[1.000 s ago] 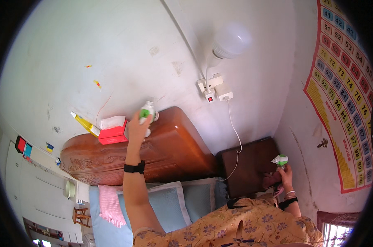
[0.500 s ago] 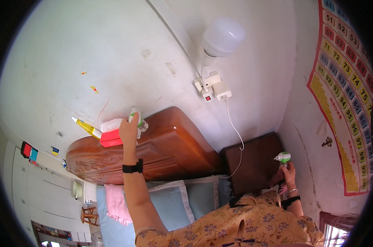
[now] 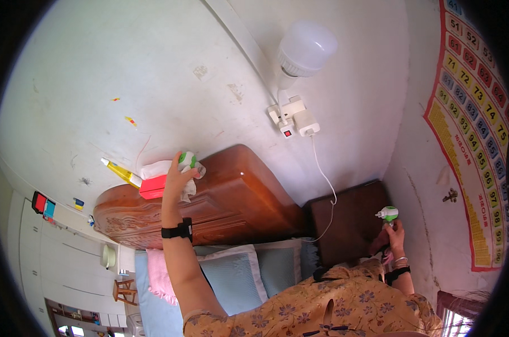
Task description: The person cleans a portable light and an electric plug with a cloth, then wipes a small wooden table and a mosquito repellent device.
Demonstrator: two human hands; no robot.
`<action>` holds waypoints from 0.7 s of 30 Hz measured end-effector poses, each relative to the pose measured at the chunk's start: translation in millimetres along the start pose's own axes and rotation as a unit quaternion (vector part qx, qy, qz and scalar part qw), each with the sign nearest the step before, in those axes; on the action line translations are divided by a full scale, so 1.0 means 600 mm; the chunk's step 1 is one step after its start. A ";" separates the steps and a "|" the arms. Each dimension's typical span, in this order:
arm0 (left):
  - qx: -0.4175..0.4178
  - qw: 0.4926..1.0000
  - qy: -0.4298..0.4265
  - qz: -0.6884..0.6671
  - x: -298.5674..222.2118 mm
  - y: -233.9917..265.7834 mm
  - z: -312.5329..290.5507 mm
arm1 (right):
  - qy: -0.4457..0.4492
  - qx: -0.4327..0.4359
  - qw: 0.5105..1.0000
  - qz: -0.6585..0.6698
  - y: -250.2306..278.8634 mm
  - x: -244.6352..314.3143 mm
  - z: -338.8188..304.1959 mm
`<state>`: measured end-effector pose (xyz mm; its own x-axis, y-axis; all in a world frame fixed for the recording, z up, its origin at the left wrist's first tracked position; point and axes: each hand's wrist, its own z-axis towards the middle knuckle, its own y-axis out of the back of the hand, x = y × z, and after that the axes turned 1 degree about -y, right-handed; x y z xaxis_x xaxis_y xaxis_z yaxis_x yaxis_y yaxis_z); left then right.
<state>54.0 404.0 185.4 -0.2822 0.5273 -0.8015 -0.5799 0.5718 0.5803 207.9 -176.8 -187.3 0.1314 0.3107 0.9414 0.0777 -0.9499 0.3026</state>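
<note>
My left hand [image 3: 177, 182] is raised over the top edge of the carved wooden headboard [image 3: 232, 185]. Its fingers are closed around a white-and-green plug-in vaporizer [image 3: 187, 161] with a clear part beside it. White crumpled tissue [image 3: 188, 190] shows just below that hand. Off to the right, my right hand [image 3: 397, 236] grips a second white-and-green plug-in vaporizer [image 3: 388, 213] from below, its white prongs pointing left. This one is held over the dark nightstand [image 3: 347, 219]. A red tissue box [image 3: 152, 187] stands on the headboard directly left of my left hand.
A yellow tube [image 3: 121, 172] leans beside the tissue box. On the wall, a large bulb [image 3: 306, 50] is plugged into a white socket adapter [image 3: 288, 115], and a white cable [image 3: 323, 174] hangs from it. Blue pillows [image 3: 232, 272] lie below the headboard. A number chart [image 3: 471, 123] covers the right wall.
My left hand has turned its vaporizer, so the green-and-white face shows more. White tissue now shows beneath that hand. My right hand has barely moved.
</note>
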 end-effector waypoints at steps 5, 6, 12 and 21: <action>-0.069 0.994 -0.064 0.054 0.040 -0.005 0.031 | -0.004 0.010 1.000 -0.001 -0.005 -0.014 0.004; -0.093 0.989 -0.086 0.076 0.046 -0.004 0.035 | -0.004 0.011 1.000 -0.001 -0.006 -0.012 0.003; -0.176 0.970 -0.138 0.091 0.019 -0.057 0.015 | -0.003 0.000 1.000 0.010 0.004 -0.012 -0.003; -0.232 0.955 -0.184 -0.027 0.002 -0.131 -0.108 | 0.028 0.029 0.999 0.016 -0.001 0.046 -0.020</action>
<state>49.9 318.9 129.5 -0.0048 0.7387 -0.6741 -0.8864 0.3089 0.3449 199.7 -168.2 -159.6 0.0796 0.2771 0.9575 0.1312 -0.9551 0.2655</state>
